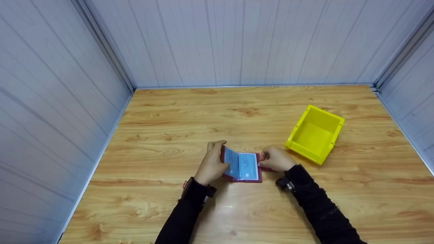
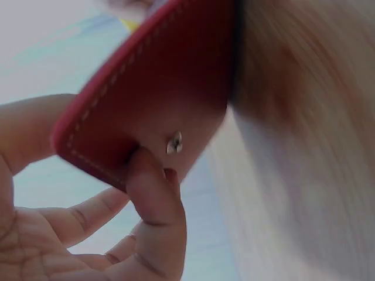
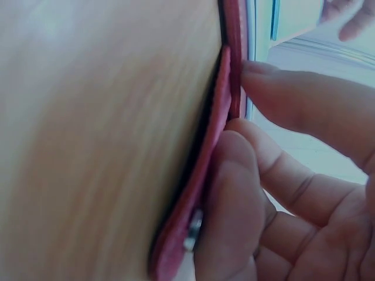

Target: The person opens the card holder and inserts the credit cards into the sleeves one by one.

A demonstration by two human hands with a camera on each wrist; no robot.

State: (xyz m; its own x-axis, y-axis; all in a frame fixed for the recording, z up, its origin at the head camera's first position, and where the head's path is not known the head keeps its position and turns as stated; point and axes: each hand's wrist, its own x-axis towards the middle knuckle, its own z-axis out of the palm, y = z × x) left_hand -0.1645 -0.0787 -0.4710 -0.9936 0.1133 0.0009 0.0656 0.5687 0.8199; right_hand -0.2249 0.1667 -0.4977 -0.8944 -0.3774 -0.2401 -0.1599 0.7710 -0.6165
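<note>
A red leather card holder (image 1: 260, 177) lies spread open, a blue card (image 1: 249, 165) in its right-hand side and another blue card (image 1: 232, 161) on the raised left side. My left hand (image 1: 211, 166) grips the tilted left cover, one digit on its face and others behind. Close to that digit, a small metal snap (image 2: 174, 143) shows in the left wrist view. At the right edge my right hand (image 1: 277, 159) pinches the holder, with fingertips against its red strap (image 3: 202, 167). A metal stud (image 3: 193, 231) sits on this strap. Part of the strap is hidden behind the fingers.
A yellow plastic bin (image 1: 290, 144) stands on the wooden table (image 1: 169, 125), to the right and beyond the right hand. Pale panel walls (image 1: 223, 44) close off the back and both sides of the table.
</note>
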